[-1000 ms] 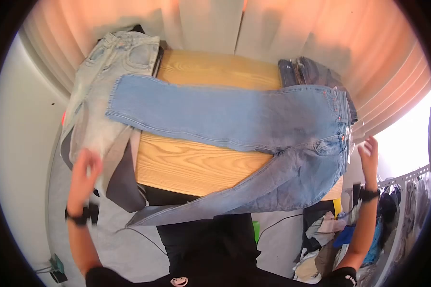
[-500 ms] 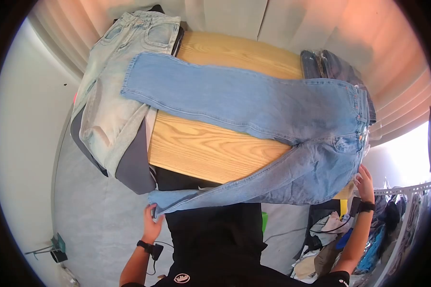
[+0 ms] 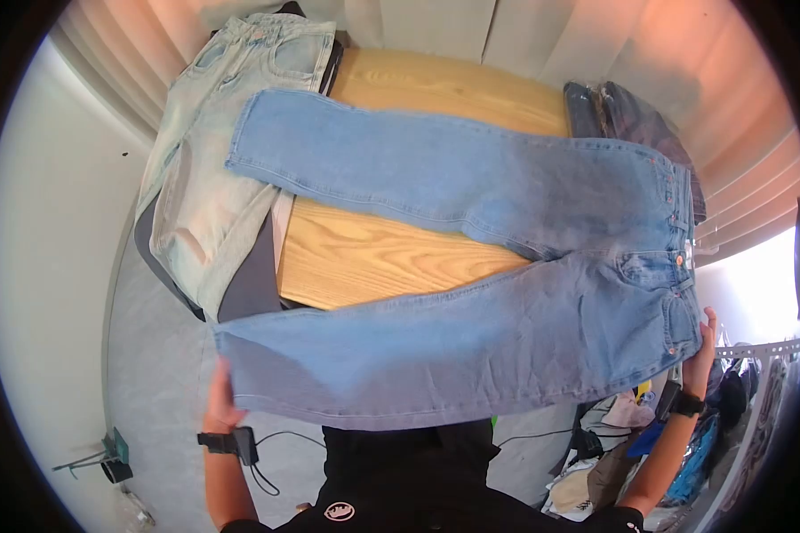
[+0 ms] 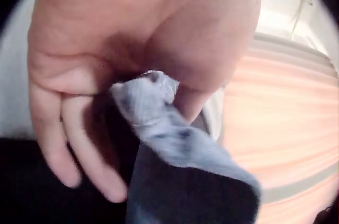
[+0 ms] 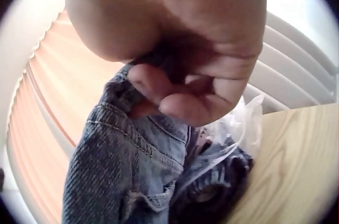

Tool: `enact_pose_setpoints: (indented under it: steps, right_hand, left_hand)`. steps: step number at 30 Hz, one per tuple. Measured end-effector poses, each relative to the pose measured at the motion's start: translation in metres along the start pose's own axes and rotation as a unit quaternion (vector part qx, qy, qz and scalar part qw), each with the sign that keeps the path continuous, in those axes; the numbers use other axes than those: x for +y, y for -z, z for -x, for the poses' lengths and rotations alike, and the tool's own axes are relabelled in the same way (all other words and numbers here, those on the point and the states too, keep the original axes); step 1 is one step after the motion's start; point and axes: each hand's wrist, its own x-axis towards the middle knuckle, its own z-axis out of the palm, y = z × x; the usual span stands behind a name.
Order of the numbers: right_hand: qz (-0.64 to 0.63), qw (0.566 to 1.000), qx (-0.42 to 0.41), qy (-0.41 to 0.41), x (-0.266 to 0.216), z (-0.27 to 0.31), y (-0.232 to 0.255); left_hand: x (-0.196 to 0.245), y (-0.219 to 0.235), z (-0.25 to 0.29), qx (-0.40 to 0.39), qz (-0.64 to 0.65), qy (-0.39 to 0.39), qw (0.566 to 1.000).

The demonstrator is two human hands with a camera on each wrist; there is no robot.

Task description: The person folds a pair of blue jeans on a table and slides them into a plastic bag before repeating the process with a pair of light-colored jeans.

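Note:
Blue jeans (image 3: 436, 355) lie spread sideways over a wooden table, waistband at the right and legs toward the left. The near leg is stretched out past the table's front edge. My left hand (image 3: 223, 397) pinches its hem corner; in the left wrist view the hem (image 4: 185, 139) is bunched between thumb and forefinger, the other fingers hanging loose. At the near end of the waistband, my right hand (image 3: 702, 355) grips the jeans. Up close in the right wrist view, its fingers (image 5: 185, 108) curl round the waistband (image 5: 143, 134).
Pale washed jeans (image 3: 213, 133) lie on the table's left end under the blue hem. Folded dark jeans in plastic (image 3: 636, 120) sit at the back right. The wooden table (image 3: 391, 249) shows between the legs. Clothes (image 3: 613, 426) are heaped low at right, beside a hanging rack (image 3: 756, 351).
Both hands have taken hold of the near leg side of the jeans. That leg, earlier narrow and slanting toward the body, is now pulled out flat and wide to the left.

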Motion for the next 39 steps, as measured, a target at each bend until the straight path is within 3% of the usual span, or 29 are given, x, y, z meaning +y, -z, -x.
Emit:
enact_pose_setpoints:
  steps: [1, 2, 4, 5, 7, 9, 10, 11, 12, 13, 14, 17, 18, 20, 22, 23, 25, 27, 30, 33, 35, 36, 39]
  right_hand:
    - [-0.054, 0.998, -0.016, -0.001, -0.006, 0.006, -0.008]
    - [-0.099, 0.994, -0.038, 0.015, 0.003, -0.003, 0.029]
    - [-0.162, 0.987, -0.004, 0.022, 0.001, -0.001, 0.038]
    - [-0.19, 0.981, 0.016, 0.028, -0.003, 0.003, 0.042]
    - [-0.217, 0.974, -0.047, 0.047, -0.013, 0.011, 0.036]
    - [-0.188, 0.968, -0.141, 0.093, -0.023, 0.015, 0.017]
    - [-0.159, 0.973, -0.133, 0.102, -0.028, 0.012, 0.012]
    - [-0.128, 0.985, -0.05, 0.104, -0.034, 0.005, 0.005]
    - [-0.051, 0.994, 0.004, 0.098, -0.039, -0.012, 0.008]
    - [0.027, 0.994, 0.059, 0.088, -0.046, -0.029, 0.008]
    - [0.093, 0.99, 0.032, 0.104, -0.055, -0.045, 0.007]
    - [0.259, 0.944, 0.076, 0.191, -0.081, -0.083, -0.04]
    - [0.261, 0.944, 0.079, 0.189, -0.082, -0.093, -0.053]
    - [0.263, 0.949, 0.065, 0.158, -0.079, -0.12, -0.06]
    - [0.264, 0.954, 0.077, 0.117, -0.065, -0.152, -0.056]
    - [0.296, 0.945, 0.068, 0.123, -0.059, -0.159, -0.054]
    - [0.359, 0.926, 0.095, 0.067, -0.035, -0.189, -0.031]
    - [0.296, 0.949, 0.11, -0.005, -0.034, -0.137, -0.071]
    - [0.276, 0.96, 0.029, -0.025, -0.034, -0.102, -0.075]
    - [0.295, 0.955, -0.018, -0.024, -0.03, -0.103, -0.067]
    - [0.327, 0.945, -0.017, -0.005, -0.026, -0.108, -0.064]
    - [0.305, 0.952, -0.022, -0.018, -0.032, -0.102, -0.076]
    - [0.24, 0.967, -0.072, 0.041, -0.024, -0.119, -0.071]
  left_hand:
    - [-0.018, 0.025, -0.009, -0.026, -0.024, 0.054, 0.998]
    - [-0.016, 0.014, -0.008, 0.004, -0.092, 0.039, 0.995]
    - [-0.012, -0.023, 0.005, 0.061, -0.231, 0.013, 0.971]
    - [-0.004, -0.024, 0.008, 0.07, -0.189, -0.042, 0.979]
    - [0.01, -0.027, 0.017, 0.087, -0.097, -0.148, 0.98]
    - [0.048, -0.09, 0.03, 0.02, -0.102, -0.288, 0.952]
    - [0.069, -0.106, 0.034, -0.001, -0.099, -0.324, 0.941]
    - [0.084, -0.115, 0.036, -0.019, -0.097, -0.361, 0.927]
    - [0.106, -0.085, 0.029, -0.106, -0.105, -0.384, 0.911]
    - [0.13, -0.073, 0.023, -0.188, -0.099, -0.395, 0.894]
    - [0.155, -0.062, 0.018, -0.271, -0.09, -0.399, 0.872]
    - [0.234, -0.101, -0.035, -0.381, 0.012, -0.367, 0.849]
    - [0.247, -0.125, -0.06, -0.254, -0.107, -0.442, 0.854]
    - [0.268, -0.178, -0.108, -0.06, -0.263, -0.428, 0.863]
    - [0.271, -0.201, -0.158, 0.024, -0.348, -0.397, 0.849]
    - [0.274, -0.199, -0.186, 0.082, -0.418, -0.375, 0.823]
    - [0.275, -0.187, -0.215, 0.173, -0.537, -0.398, 0.723]
    - [0.276, -0.181, -0.225, 0.236, -0.65, -0.395, 0.605]
    - [0.273, -0.153, -0.26, 0.193, -0.636, -0.341, 0.665]
    - [0.267, -0.194, -0.213, 0.151, -0.555, -0.255, 0.777]
    - [0.269, -0.19, -0.226, 0.047, -0.517, -0.233, 0.823]
    - [0.268, -0.192, -0.228, -0.009, -0.494, -0.221, 0.841]
    - [0.259, -0.2, -0.227, -0.02, -0.478, -0.295, 0.827]
